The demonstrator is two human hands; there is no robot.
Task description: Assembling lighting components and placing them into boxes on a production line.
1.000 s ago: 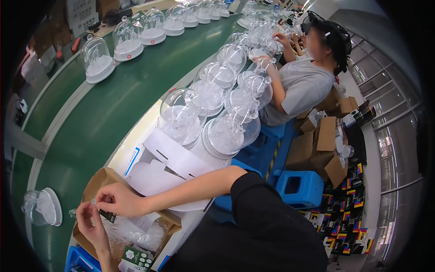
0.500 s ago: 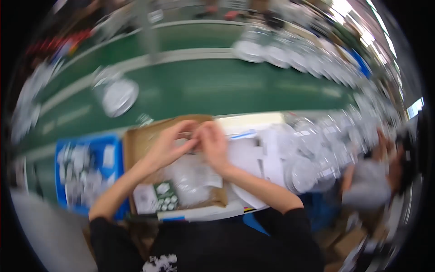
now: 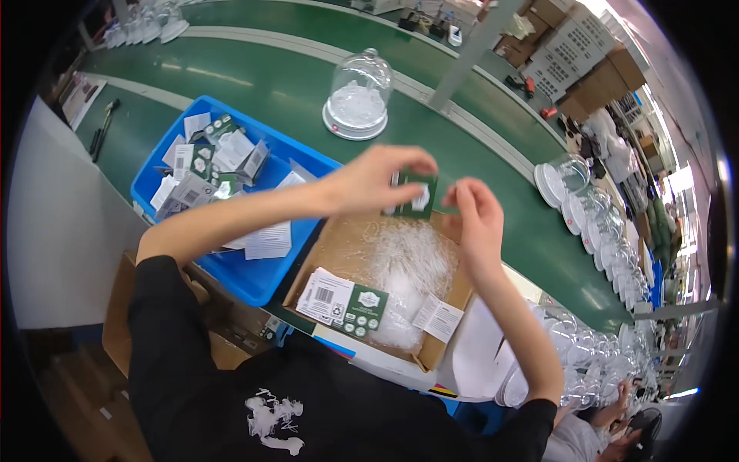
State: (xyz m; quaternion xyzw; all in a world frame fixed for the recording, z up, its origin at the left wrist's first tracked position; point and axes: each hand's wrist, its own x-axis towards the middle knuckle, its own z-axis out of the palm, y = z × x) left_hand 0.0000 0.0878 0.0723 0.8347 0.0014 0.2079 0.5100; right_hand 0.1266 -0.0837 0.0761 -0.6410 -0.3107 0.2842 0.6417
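My left hand (image 3: 379,179) grips a small green printed card (image 3: 418,194) between thumb and fingers, above the far edge of a shallow cardboard tray (image 3: 339,245). Just right of the card, my right hand (image 3: 479,219) has its fingers curled together; anything thin between them is too small to make out. Below both hands, a bundle of fine clear plastic strands (image 3: 408,266) fills much of the tray. A stack of green-and-white cards (image 3: 342,302) lies at the tray's near left, and a white printed slip (image 3: 438,318) at its near right.
A blue bin (image 3: 258,286) on the left holds several folded cards (image 3: 202,165). Beyond my hands, a clear dome on a white base (image 3: 356,115) stands on the green belt (image 3: 277,96). More domes line the right (image 3: 589,219). Another person (image 3: 593,435) sits at lower right.
The view has swung left and sharpened, bringing the blue bin closer in. My hands, close together before, are now apart, with the green card showing in the left one.
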